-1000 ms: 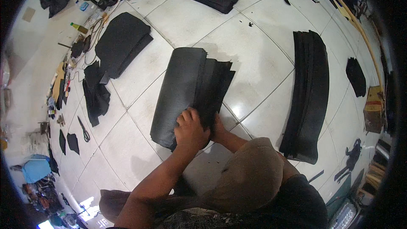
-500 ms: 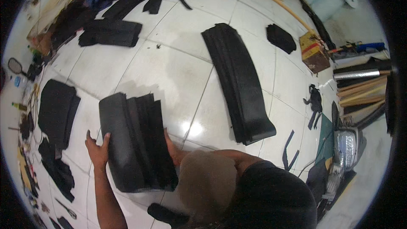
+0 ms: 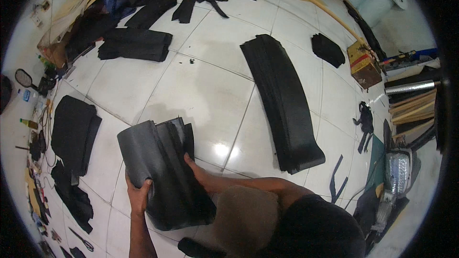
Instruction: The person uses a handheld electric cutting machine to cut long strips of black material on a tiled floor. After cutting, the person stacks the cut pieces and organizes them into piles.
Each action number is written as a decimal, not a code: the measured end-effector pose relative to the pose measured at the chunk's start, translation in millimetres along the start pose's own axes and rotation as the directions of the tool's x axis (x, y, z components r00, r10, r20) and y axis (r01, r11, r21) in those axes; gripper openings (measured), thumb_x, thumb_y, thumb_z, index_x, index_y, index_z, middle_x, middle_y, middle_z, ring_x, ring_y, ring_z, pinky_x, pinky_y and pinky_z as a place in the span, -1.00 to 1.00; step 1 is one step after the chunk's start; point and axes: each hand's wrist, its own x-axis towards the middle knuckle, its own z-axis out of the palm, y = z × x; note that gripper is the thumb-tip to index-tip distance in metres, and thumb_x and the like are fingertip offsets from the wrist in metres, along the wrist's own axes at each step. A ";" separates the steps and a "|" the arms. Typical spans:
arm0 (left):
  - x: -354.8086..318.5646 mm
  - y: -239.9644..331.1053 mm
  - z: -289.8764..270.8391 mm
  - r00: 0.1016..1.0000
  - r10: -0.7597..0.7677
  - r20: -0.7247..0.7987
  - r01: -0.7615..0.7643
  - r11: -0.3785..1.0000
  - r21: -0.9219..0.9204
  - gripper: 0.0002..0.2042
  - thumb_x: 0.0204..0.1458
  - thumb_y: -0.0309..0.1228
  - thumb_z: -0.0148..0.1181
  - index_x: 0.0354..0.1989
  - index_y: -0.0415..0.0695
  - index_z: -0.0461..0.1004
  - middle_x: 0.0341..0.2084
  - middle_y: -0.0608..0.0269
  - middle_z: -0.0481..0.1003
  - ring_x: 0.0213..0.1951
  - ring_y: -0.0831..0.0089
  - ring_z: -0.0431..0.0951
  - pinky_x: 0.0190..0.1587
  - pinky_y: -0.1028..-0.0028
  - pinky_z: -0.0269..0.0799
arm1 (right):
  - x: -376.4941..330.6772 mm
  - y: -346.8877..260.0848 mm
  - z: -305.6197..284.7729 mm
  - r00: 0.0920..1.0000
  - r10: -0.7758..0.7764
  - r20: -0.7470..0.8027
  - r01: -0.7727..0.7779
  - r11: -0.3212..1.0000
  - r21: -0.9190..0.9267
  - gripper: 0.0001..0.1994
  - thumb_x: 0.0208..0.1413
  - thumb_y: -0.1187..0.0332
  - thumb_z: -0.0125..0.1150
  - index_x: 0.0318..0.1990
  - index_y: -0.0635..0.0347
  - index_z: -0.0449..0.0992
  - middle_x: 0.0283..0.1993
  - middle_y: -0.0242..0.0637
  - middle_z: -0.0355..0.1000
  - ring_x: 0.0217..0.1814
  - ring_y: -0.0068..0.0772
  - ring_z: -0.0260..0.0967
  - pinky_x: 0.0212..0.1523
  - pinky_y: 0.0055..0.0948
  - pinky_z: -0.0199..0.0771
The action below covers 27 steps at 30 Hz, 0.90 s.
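A thick stack of black sheets (image 3: 165,177), smooth on its left part and fanned into layers on its right, is between my two hands, low in the middle of the view. My left hand (image 3: 138,197) grips the stack's left edge, thumb on top and fingers at the side, partly hidden. At the right edge my right hand (image 3: 197,174) clasps it, thumb up along the layers and the other fingers hidden. A longer stack of black strips (image 3: 287,110) lies to the right on the white tiled floor (image 3: 201,88).
More black piles lie at the left (image 3: 74,131), far left (image 3: 136,44) and far right (image 3: 328,49). Scissors (image 3: 81,239) rest at the lower left. A yellow and brown box (image 3: 364,64) and wooden sticks (image 3: 413,110) stand along the right side.
My left hand has gone from spread fingers beside the stack to gripping its left edge. The right thumb now shows on the layers. The stack is slightly tilted, and the whole view has shifted.
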 end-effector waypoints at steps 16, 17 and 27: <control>119.2 28.3 -19.6 0.989 -0.109 -0.101 0.134 0.946 0.295 -0.10 -0.12 -0.10 0.32 0.33 -0.30 -0.02 0.22 -0.26 0.17 0.25 -0.03 0.20 0.27 0.24 0.10 | 60.2 -55.9 37.4 0.996 0.032 0.089 0.002 0.935 -0.355 0.09 -0.06 -0.54 -0.27 0.39 0.25 -0.13 0.41 -0.07 -0.05 0.42 -0.07 -0.08 0.39 -0.16 -0.08; 117.7 29.0 -17.2 0.977 -0.080 -0.198 0.153 0.907 0.391 -0.09 -0.11 -0.07 0.30 0.33 -0.29 -0.02 0.22 -0.26 0.15 0.26 -0.06 0.18 0.28 0.19 0.08 | 62.2 -61.7 39.8 0.996 0.045 0.078 -0.008 0.908 -0.420 0.10 -0.07 -0.55 -0.28 0.39 0.24 -0.13 0.41 -0.06 -0.05 0.42 -0.07 -0.08 0.38 -0.15 -0.06; 108.4 81.8 38.4 0.888 0.030 -0.459 0.367 0.556 0.746 -0.06 -0.06 0.23 0.05 0.36 -0.19 -0.06 0.30 -0.19 0.01 0.33 -0.10 0.00 0.30 -0.11 -0.17 | 23.2 -227.1 -34.0 0.976 0.203 -0.076 -0.149 0.373 -0.916 -0.41 0.15 -0.10 0.09 0.12 0.23 0.34 -0.07 -0.18 0.41 -0.10 -0.29 0.41 -0.16 -0.30 0.52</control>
